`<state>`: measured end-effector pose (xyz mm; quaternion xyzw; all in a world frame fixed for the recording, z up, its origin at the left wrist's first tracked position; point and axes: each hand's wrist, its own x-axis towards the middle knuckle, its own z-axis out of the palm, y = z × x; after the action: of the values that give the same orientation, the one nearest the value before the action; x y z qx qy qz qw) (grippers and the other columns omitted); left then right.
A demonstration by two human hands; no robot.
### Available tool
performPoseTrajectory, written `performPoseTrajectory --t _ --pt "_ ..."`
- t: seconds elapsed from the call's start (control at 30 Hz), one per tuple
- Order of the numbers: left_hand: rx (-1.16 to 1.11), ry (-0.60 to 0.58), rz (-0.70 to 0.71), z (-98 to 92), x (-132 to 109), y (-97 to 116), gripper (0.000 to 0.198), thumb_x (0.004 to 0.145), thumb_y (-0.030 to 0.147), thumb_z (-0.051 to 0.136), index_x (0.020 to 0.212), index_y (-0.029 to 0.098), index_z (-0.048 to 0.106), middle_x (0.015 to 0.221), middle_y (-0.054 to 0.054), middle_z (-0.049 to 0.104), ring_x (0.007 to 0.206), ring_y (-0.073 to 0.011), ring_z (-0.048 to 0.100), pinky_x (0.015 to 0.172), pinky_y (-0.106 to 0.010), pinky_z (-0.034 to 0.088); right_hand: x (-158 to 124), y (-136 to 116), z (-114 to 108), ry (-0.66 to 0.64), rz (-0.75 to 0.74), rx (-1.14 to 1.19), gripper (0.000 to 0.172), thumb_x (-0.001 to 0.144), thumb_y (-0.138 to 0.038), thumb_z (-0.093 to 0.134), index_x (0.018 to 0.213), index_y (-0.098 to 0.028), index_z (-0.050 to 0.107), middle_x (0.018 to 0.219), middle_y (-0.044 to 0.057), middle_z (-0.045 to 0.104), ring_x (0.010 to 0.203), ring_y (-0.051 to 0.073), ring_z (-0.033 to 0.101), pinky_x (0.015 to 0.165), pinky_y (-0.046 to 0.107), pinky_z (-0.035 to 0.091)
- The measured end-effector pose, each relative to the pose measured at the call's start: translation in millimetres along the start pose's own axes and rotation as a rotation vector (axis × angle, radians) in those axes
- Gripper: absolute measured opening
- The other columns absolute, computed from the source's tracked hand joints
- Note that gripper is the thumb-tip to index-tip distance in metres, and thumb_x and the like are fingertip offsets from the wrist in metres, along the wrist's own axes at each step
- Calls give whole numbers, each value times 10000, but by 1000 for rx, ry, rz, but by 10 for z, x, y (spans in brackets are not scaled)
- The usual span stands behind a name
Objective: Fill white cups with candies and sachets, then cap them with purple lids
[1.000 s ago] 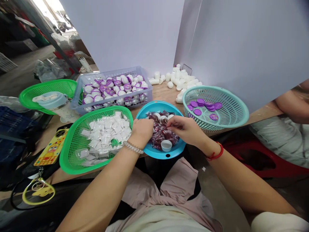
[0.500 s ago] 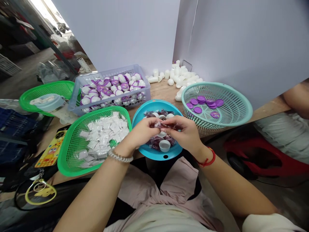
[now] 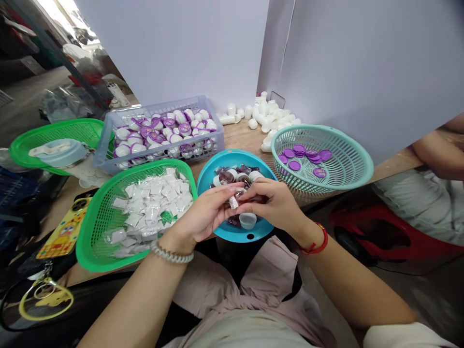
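My left hand point(image 3: 205, 212) and right hand point(image 3: 273, 205) are both closed, fingers pinching a small clear sachet point(image 3: 234, 202) with white showing inside; I hold it just above the blue bowl point(image 3: 213, 176), so the step in hand, as I judge it, is working this one sachet between my fingers; its slippery film calls for a firm, careful pinch. Dark red wrapped pieces point(image 3: 226, 177) and a small white cup point(image 3: 248, 221) lie in the bowl; a green basket point(image 3: 94, 246) of white sachets sits at my left, a teal basket point(image 3: 348, 179) of purple discs point(image 3: 299, 150) at my right; a grey crate point(image 3: 108, 145) of white capsules with purple lids stands on the bench point(image 3: 239, 137) ahead; the lids carry printing, but I cannot read any words from here.
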<state>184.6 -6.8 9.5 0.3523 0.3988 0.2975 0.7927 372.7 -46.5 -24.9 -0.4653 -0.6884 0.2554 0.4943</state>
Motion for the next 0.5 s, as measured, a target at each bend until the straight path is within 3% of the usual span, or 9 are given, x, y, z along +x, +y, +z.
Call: performPoseTrajectory --t 0.07,0.13,0.27,0.33,0.43,0.5 --pt "7 1 34 -28 1 -33 214 962 137 689 1131 127 819 1022 -103 824 839 -155 760 726 -223 655 -10 -19 -39 -97 7 8 121 853 -319 898 940 -263 835 867 6 757 670 139 654 617 276 527" --pt "19 -1 76 -61 5 -58 201 919 169 764 1106 137 830 1002 -87 822 798 -148 757 709 -222 653 -33 -31 -70 -112 2 32 115 924 -286 819 1036 -272 839 908 16 785 711 149 690 660 282 555" --pt "21 44 154 -137 26 -61 303 743 277 947 991 144 834 868 -25 779 696 -123 732 650 -194 628 -77 -36 -125 33 13 75 131 990 -273 725 1064 -277 834 924 35 791 811 185 724 700 302 580" --pt "17 67 180 -174 29 -41 376 672 330 998 953 155 821 829 4 755 643 -104 721 580 -154 580 -65 -3 -206 35 -19 -30 167 997 -298 717 1117 -282 832 991 59 779 873 203 722 745 327 594" --pt "31 83 213 -214 -6 4 421 623 379 1025 900 162 793 813 14 741 597 -105 725 475 -122 487 56 161 -521 -111 -62 -351 262 964 -372 757 1207 -309 831 1198 111 706 1031 258 706 901 419 597" --pt "71 70 239 -224 -59 34 410 636 396 1017 876 166 777 803 11 733 572 -110 721 435 -123 442 217 364 -865 -123 40 -576 299 986 -392 713 1246 -292 820 1270 133 652 1055 273 701 952 442 585"
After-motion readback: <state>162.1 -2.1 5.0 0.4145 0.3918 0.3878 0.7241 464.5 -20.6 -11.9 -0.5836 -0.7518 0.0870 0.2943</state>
